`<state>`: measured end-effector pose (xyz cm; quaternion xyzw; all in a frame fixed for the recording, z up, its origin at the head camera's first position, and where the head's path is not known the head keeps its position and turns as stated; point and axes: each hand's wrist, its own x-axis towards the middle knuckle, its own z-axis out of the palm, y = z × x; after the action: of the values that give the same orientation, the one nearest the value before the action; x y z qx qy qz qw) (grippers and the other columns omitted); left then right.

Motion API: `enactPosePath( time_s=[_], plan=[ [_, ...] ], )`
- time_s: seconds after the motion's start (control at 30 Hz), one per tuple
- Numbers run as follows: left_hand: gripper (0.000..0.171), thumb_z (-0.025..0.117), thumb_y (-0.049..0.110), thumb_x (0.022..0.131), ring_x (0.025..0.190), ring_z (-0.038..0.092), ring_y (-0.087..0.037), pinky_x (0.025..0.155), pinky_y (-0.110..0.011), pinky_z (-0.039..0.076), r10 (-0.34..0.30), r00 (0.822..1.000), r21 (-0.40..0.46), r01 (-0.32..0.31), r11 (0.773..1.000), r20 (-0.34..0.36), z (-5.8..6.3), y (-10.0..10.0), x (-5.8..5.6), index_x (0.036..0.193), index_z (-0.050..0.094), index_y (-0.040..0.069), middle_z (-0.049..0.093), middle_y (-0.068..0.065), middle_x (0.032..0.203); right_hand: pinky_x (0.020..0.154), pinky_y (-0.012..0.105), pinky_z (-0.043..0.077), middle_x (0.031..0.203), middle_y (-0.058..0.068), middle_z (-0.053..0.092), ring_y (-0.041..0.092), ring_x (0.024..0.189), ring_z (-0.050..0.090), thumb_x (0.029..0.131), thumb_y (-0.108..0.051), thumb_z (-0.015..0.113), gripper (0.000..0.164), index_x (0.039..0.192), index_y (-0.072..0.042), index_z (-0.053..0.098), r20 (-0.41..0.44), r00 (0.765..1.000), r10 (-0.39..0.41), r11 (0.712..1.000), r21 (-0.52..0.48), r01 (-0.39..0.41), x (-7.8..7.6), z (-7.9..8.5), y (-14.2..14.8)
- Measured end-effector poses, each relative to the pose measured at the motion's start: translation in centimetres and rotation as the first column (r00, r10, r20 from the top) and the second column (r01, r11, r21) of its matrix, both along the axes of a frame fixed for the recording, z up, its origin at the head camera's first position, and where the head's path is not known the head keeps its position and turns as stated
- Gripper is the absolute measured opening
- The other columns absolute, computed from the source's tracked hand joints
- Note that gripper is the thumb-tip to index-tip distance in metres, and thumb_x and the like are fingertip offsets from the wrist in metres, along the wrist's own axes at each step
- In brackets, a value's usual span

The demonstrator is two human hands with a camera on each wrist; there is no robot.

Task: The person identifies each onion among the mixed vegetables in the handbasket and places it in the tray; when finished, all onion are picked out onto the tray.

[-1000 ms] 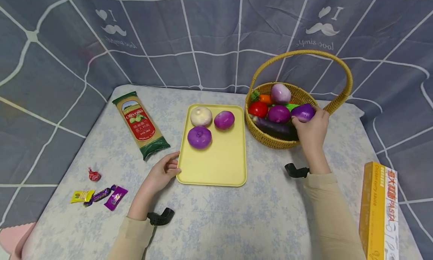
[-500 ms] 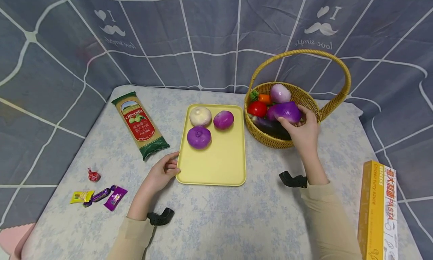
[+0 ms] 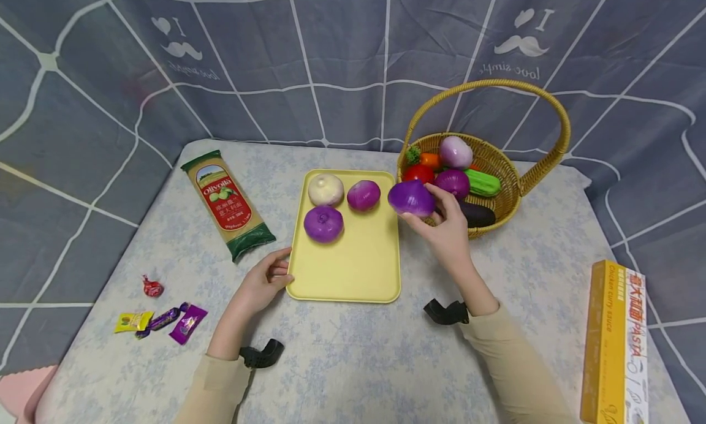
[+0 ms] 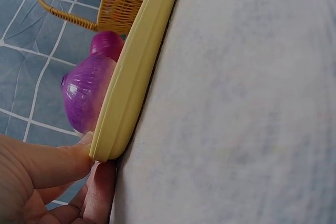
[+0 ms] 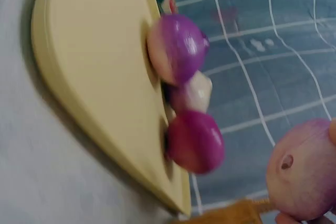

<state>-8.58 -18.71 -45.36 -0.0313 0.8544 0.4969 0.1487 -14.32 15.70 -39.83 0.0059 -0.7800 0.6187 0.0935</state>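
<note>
Your right hand [image 3: 448, 235] grips a purple onion [image 3: 410, 197] in the air, near the right edge of the yellow tray [image 3: 353, 261]; your left hand [image 3: 263, 282] pinches the tray's left edge, thumb on the rim. Beside the tray stands the wicker basket [image 3: 500, 165], with an eggplant [image 3: 478, 215] and a tomato [image 3: 419, 172] among its vegetables. Your tray carries two more purple onions [image 3: 323, 223] and a white onion [image 3: 325, 190]. Wrapped sweets [image 3: 189, 323] lie at your left.

Held purple onion [image 3: 410, 198] looks smooth, glossy, plastic. Yellow tray [image 3: 353, 261]: smooth plastic, low sheen. Basket [image 3: 501, 160] is rough, woven, wicker-like. Backdrop [image 3: 265, 62]: matt, creased cloth. Bench [image 3: 353, 363]: matt, cloth-like cover. Olivoila packet [image 3: 227, 203]: shiny film. Pasta box [image 3: 613, 344]: smooth card.
</note>
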Motion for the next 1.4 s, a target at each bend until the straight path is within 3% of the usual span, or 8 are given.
enactPosePath(
  time_s=[0.1,0.23,0.53,0.87,1.17,1.4],
  plan=[
    [0.057,0.059,0.0,0.094,0.108,0.057,-0.029,0.081,-0.019,0.05,0.0,1.0,-0.002,0.0,1.0,-0.002,0.1,0.0,0.0,0.148,0.041,0.003,0.057,-0.02,0.119,0.103,0.021,0.046,0.138,0.011,0.049,0.022,0.128,0.051,0.079,-0.006,0.082,0.068,0.14,-0.005,0.051,-0.038,0.998,0.053,0.999,-0.003,-0.054,0.2,-0.4,-1.2],
    [0.056,0.06,0.0,0.095,0.107,0.057,-0.028,0.079,-0.017,0.049,0.005,1.0,-0.003,-0.005,1.0,0.0,0.2,0.0,0.1,0.148,0.041,0.003,0.056,-0.02,0.119,0.108,0.031,0.043,0.141,0.012,0.047,0.026,0.132,0.049,0.078,-0.006,0.082,0.07,0.14,-0.006,0.051,-0.036,0.992,0.117,0.993,0.017,-0.117,0.1,-1.3,-2.6],
    [0.056,0.06,-0.001,0.094,0.106,0.056,-0.028,0.079,-0.017,0.049,-0.001,1.0,0.016,0.001,1.0,-0.011,0.2,0.1,0.1,0.147,0.041,0.001,0.056,-0.021,0.118,0.114,0.043,0.038,0.148,0.008,0.044,0.026,0.139,0.042,0.079,-0.018,0.084,0.073,0.143,-0.012,0.048,0.158,0.97,0.187,0.977,0.071,-0.2,-0.3,-3.0,-4.2],
    [0.058,0.06,-0.001,0.094,0.107,0.056,-0.028,0.079,-0.018,0.049,0.001,1.0,0.014,-0.001,1.0,-0.005,0.1,0.1,0.0,0.148,0.041,0.002,0.056,-0.02,0.119,0.113,0.045,0.038,0.148,0.014,0.045,0.031,0.14,0.041,0.076,-0.011,0.085,0.074,0.142,-0.009,0.049,0.222,0.948,0.23,0.948,0.167,-0.269,-0.5,-3.9,-4.9],
    [0.057,0.06,-0.001,0.094,0.107,0.056,-0.029,0.079,-0.019,0.049,-0.007,1.0,0.017,0.008,1.0,-0.016,0.0,0.0,-0.1,0.147,0.041,0.001,0.056,-0.021,0.118,0.116,0.041,0.035,0.147,0.018,0.041,0.032,0.141,0.039,0.076,-0.004,0.083,0.078,0.143,-0.004,0.045,0.273,0.935,0.226,0.947,0.165,-0.277,-0.9,-4.4,-5.2],
    [0.057,0.061,-0.001,0.093,0.107,0.057,-0.03,0.08,-0.017,0.049,-0.009,1.0,0.044,0.01,0.999,-0.027,-0.1,-0.1,0.0,0.147,0.042,0.0,0.057,-0.023,0.119,0.117,0.039,0.032,0.149,0.021,0.039,0.036,0.142,0.038,0.072,0.009,0.08,0.081,0.141,0.002,0.039,0.264,0.934,0.24,0.959,0.087,-0.271,-0.9,-4.8,-5.4]
  ],
)
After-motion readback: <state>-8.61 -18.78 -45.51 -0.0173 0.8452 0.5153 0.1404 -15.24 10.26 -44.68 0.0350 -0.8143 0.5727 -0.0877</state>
